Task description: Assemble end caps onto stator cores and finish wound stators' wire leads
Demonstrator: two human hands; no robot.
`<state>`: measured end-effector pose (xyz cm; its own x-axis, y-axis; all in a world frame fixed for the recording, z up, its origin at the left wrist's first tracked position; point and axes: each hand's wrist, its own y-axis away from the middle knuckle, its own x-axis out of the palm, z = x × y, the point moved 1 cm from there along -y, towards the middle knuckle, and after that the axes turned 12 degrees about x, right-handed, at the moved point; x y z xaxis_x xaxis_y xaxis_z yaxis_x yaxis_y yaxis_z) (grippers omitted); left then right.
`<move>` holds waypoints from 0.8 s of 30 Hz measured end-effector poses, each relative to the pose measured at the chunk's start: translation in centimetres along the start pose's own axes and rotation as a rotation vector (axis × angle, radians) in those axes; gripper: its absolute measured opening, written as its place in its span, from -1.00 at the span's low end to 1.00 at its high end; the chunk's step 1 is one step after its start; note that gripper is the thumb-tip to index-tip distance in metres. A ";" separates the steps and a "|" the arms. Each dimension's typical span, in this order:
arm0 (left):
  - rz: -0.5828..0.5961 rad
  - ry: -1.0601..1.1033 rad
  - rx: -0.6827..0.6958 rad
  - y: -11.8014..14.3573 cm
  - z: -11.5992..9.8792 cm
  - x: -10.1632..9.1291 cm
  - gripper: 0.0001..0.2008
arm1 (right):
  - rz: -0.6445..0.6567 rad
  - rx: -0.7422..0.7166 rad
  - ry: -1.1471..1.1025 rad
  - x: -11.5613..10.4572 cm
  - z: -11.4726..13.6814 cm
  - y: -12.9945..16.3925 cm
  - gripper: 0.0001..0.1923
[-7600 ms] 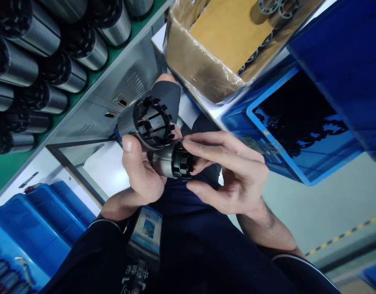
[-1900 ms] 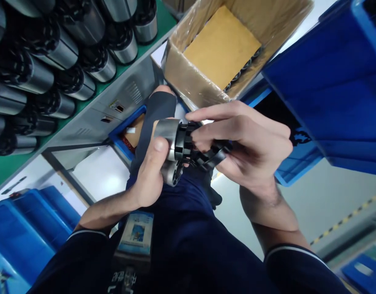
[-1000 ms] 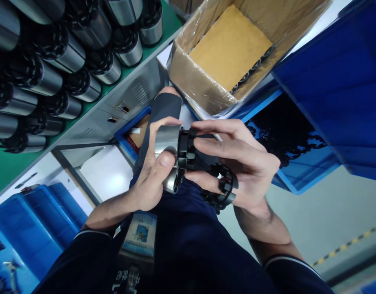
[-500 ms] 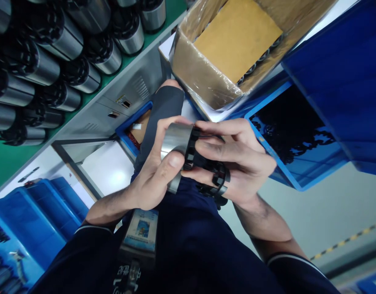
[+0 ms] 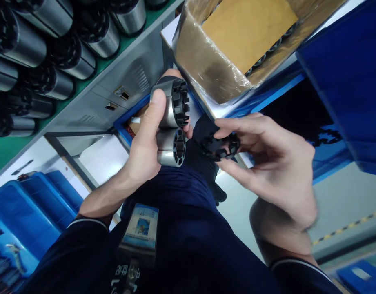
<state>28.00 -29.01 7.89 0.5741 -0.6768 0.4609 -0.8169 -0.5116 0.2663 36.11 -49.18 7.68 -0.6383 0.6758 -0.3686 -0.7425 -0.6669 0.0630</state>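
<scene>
Two metal cylinders (image 5: 172,130) sit clamped in left-hand fingers (image 5: 151,118); right-hand fingers (image 5: 236,124) pinch a black ring (image 5: 220,148).

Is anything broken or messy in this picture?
Nothing stands out. The left hand grips two metal cylinders stacked together, and the right hand pinches a black plastic ring apart from them. The finished cylinders lie in tidy rows on the green shelf.

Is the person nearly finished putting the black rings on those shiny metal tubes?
Partly. The left hand grips two tubes: the upper tube already wears a black ring, the lower tube shows none on the end facing us. The right hand pinches a loose black ring apart from both. That one is not yet fitted.
</scene>
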 end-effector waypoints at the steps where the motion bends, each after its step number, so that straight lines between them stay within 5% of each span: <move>1: -0.022 0.018 0.018 0.0 0.1 0.0 -0.48 | 0.003 -0.013 -0.028 0.5 0.1 0.3 -0.35; 4: -0.077 0.076 0.060 0.1 0.6 0.2 -0.59 | -0.118 -0.097 -0.106 2.1 0.3 0.7 -0.42; 7: -0.099 0.050 0.095 0.1 0.7 0.5 -0.47 | -0.212 -0.206 -0.133 3.5 0.3 0.7 -0.42; 13: -0.160 -0.030 0.091 0.3 0.4 1.0 -0.57 | -0.260 -0.246 -0.131 4.8 -0.1 0.1 -0.42; 20: -0.128 -0.089 0.086 0.5 0.3 0.9 -0.38 | -0.189 -0.247 -0.183 5.8 -0.2 0.3 -0.32; 24: -0.086 -0.054 0.064 0.5 0.4 0.9 -0.41 | -0.247 -0.259 -0.094 5.8 -0.9 0.3 -0.44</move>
<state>28.09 -30.07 8.14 0.6456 -0.6554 0.3920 -0.7601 -0.6008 0.2473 32.34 -45.79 4.74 -0.4711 0.8442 -0.2557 -0.8081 -0.5293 -0.2586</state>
